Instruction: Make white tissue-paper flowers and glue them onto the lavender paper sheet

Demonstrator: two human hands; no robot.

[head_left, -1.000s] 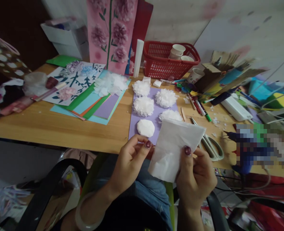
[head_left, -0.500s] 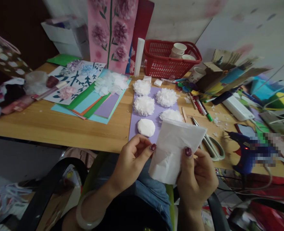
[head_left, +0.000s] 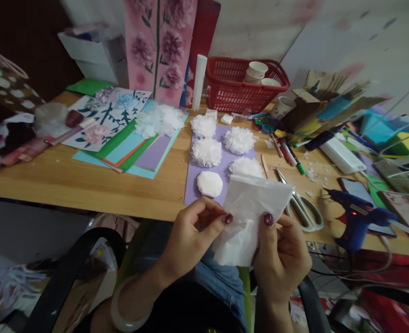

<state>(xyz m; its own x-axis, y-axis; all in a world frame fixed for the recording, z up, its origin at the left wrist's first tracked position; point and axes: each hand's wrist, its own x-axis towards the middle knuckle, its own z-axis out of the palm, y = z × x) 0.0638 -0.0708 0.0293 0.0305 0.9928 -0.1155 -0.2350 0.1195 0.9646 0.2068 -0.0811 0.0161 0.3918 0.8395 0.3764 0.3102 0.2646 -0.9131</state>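
A folded sheet of thin white paper [head_left: 247,199] is held upright over my lap, at the table's front edge. My left hand [head_left: 199,231] pinches its left side between thumb and fingers. On the right side, my right hand [head_left: 280,254] grips it with the thumb in front and the fingers behind. Beyond the paper lies a purple sheet [head_left: 193,196] bearing several fluffy white paper flowers [head_left: 206,151] and a flat white round paper stack [head_left: 210,184]. The held paper partly covers the purple sheet and touches the view of one flower [head_left: 246,166].
Scissors [head_left: 304,212] and a blue glue gun [head_left: 355,215] lie to the right, near a phone [head_left: 355,189] and markers [head_left: 294,157]. Coloured sheets [head_left: 121,159] are spread at left. A red basket [head_left: 225,95] with paper cups and a pink flower picture [head_left: 149,69] stand behind.
My left hand has shifted slightly right along the white paper, and its top edge has dipped a little. Both hands keep hold of it.
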